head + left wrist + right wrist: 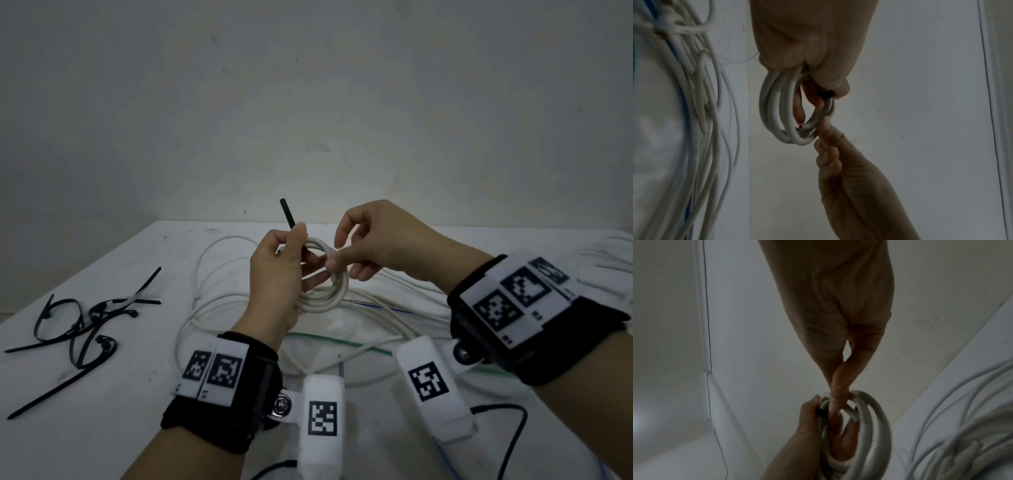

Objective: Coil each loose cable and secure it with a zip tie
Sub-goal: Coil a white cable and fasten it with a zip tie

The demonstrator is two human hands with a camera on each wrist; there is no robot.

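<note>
A small coil of white cable (325,296) hangs in the air above the table, gripped by my left hand (301,253) along its left side. The same hand pins a black zip tie (289,217) against the coil, and the tie's free end sticks up and to the left. My right hand (337,255) meets the coil from the right, its thumb and curled fingers pinching the strands. In the left wrist view the coil (781,105) and a bit of the tie (826,95) show under my fingers. The right wrist view shows my thumb lying across the coil (869,426).
Loose white cables (212,274) sprawl over the white table (113,428) beneath my hands, with a blue one (394,308) and a green one (329,339) among them. Several black zip ties (85,325) lie at the left. A grey wall rises behind the table's far edge.
</note>
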